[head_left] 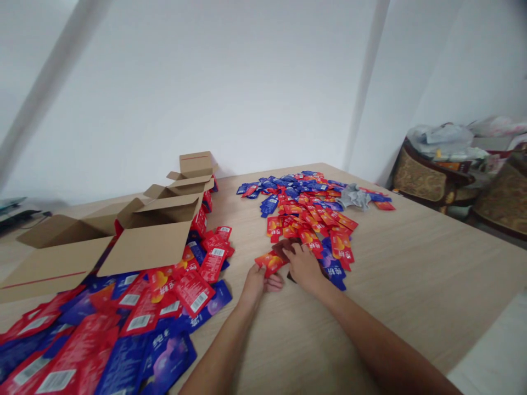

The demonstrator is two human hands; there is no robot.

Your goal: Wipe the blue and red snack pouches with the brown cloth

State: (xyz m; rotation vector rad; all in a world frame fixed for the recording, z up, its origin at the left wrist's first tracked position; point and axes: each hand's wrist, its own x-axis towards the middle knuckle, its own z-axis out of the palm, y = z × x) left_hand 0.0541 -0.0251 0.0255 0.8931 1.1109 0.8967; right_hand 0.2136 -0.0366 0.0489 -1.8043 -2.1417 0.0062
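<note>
My left hand [256, 281] pinches the corner of a red-and-orange packet [269, 262] just above the table. My right hand [304, 266] is beside it, fingers bent and gripping a dark brown packet [285, 248] that overlaps the far end of the red one. Right behind my hands spreads a pile of red-and-orange packets [315, 216] mixed with blue packets [284, 181]. Part of another dark piece [291, 278] shows under my right hand; what it is I cannot make out.
Open cardboard boxes [148, 247] stand in a row on the left. In front of them lies a heap of red and blue packets [140, 318]. Crumpled silvery material [354, 197] rests at the pile's right. Beyond the table [411, 263] are patterned chairs [428, 173] with plastic bags on top.
</note>
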